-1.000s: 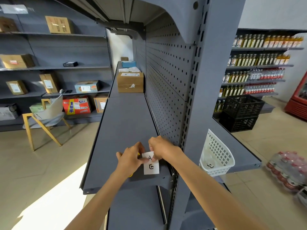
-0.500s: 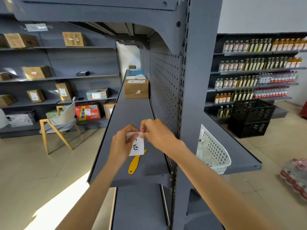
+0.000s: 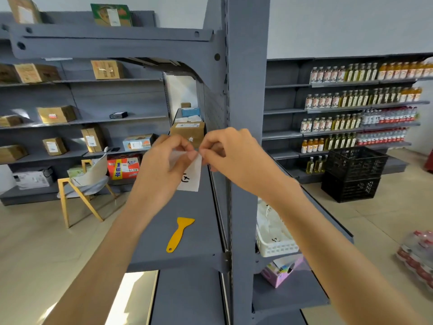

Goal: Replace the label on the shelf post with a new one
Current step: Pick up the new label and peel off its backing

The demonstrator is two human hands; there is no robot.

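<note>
A white paper label (image 3: 191, 176) with black handwriting hangs in the air in front of the grey shelf post (image 3: 247, 95). My left hand (image 3: 165, 164) pinches its upper left part, where a translucent backing sheet curls away. My right hand (image 3: 230, 152) pinches the top right corner between thumb and forefinger. Both hands are raised above the grey shelf (image 3: 187, 245), just left of the post. A yellow plastic scraper (image 3: 179, 233) lies flat on the shelf below them. The post's face shows no label in view.
A white plastic basket (image 3: 273, 242) with paper in it sits right of the post, above a pink box (image 3: 282, 270). Cardboard boxes (image 3: 187, 133) stand farther back on the shelf. Black crates (image 3: 353, 173), bottle shelves, a wooden chair (image 3: 82, 188) and wrapped bottles (image 3: 417, 256) surround the aisle.
Both hands have lifted the label from just above the shelf to chest height. The yellow scraper, hidden under my hands before, now lies uncovered. The backing has started to separate at the top.
</note>
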